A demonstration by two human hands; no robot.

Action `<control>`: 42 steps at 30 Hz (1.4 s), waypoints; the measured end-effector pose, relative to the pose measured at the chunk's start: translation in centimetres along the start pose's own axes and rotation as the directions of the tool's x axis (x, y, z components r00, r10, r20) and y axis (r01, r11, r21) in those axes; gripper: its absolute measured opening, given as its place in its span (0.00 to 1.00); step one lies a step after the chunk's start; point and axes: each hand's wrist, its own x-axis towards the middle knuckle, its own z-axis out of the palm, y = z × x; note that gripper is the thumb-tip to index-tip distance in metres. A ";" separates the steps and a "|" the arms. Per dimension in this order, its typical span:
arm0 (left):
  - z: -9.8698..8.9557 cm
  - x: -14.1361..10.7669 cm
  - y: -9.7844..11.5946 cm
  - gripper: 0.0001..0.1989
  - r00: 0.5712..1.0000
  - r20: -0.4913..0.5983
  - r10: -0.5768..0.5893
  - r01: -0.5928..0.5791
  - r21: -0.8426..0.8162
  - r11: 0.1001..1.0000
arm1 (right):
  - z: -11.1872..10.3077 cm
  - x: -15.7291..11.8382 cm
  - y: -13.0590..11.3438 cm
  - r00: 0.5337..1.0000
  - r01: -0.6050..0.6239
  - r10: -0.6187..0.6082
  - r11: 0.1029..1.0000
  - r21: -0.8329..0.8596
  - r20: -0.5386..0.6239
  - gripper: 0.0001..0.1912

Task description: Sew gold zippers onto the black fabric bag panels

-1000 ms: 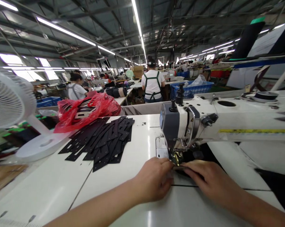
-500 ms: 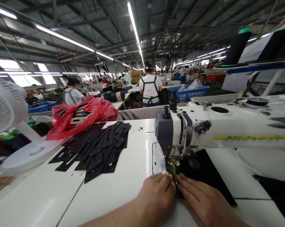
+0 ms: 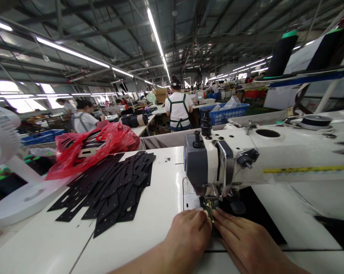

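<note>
The sewing machine [image 3: 240,142] stands on the bench [image 3: 151,236], a fabric panel [image 3: 260,213] lying partly under its arm. Before its needle end are the left hand [image 3: 189,234] and right hand [image 3: 243,238], a zipper [image 3: 210,212] between them. Left of the machine lies a pile of strips [image 3: 117,190]; farther left, a bag [image 3: 114,137] (just behind the pile) and a fan [image 3: 2,139]. Behind the machine are a crate [image 3: 231,114] and a co-worker [image 3: 177,108].

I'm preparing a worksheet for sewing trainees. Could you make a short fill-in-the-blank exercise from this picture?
1. The left hand and right hand lie on either side of a strip with ____-coloured teeth.
2. The plastic bag behind the pile is ____.
3. The piled black pieces lie to the ____ of the sewing machine.
4. The tape along the sewing machine is ____.

Missing words: gold; red; left; yellow.
</note>
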 end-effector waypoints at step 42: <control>0.8 -0.4 -2.3 0.10 0.996 -0.050 -0.068 0.060 -0.135 0.989 | 2.3 -0.5 2.7 1.000 -0.011 0.011 0.993 -0.116 0.006 0.21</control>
